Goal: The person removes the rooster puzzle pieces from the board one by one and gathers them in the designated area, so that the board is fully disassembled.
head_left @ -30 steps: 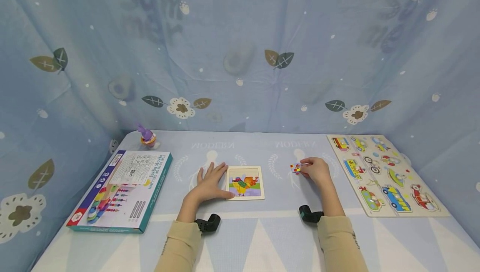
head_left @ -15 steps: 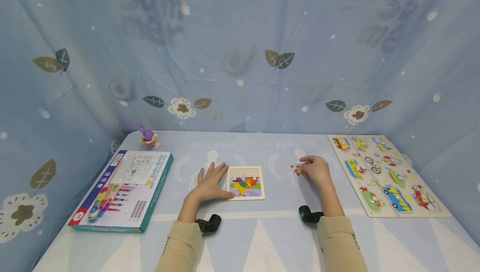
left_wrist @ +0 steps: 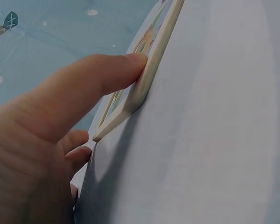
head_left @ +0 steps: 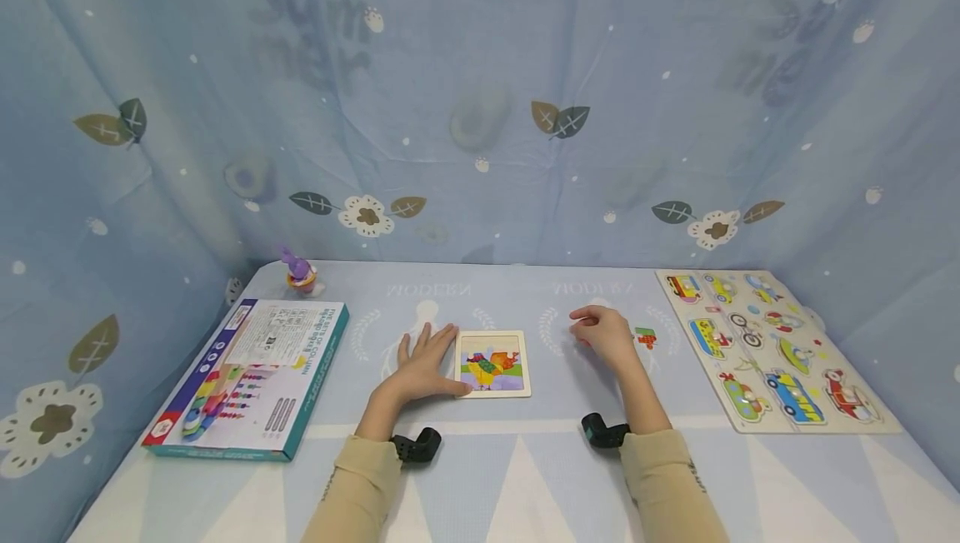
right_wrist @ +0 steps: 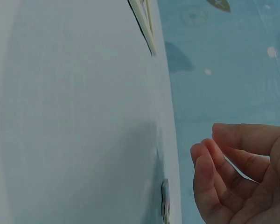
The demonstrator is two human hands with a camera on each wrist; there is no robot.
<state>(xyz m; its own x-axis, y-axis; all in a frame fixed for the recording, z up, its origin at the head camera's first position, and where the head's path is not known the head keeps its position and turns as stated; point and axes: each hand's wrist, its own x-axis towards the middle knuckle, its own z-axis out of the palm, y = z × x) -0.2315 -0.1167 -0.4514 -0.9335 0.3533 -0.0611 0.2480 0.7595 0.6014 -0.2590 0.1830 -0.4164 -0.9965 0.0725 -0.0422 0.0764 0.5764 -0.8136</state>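
Observation:
In the head view, my left hand (head_left: 420,371) is spread beside a small wooden jigsaw puzzle tray (head_left: 527,364) with a bright bird picture. Its thumb rests on the rim near the lower left corner, which the left wrist view shows close up. The index fingertip lies by the upper left corner. My right hand (head_left: 606,339) hovers right of the tray, fingers loosely bent and tips close together. The right wrist view shows nothing between them. A small red and green puzzle piece (head_left: 646,338) lies on the table behind that hand. Anything under the palm is hidden.
A flat toy box (head_left: 247,376) lies on the left, with a purple figurine (head_left: 298,272) behind it. A large wooden peg puzzle board (head_left: 772,351) with vehicle pictures lies on the right. A patterned curtain (head_left: 480,110) hangs behind the table.
My right hand has moved left from the spot where it touched a dotted puzzle piece. The red and green piece shows now; the dotted one is out of sight. My left hand stays put.

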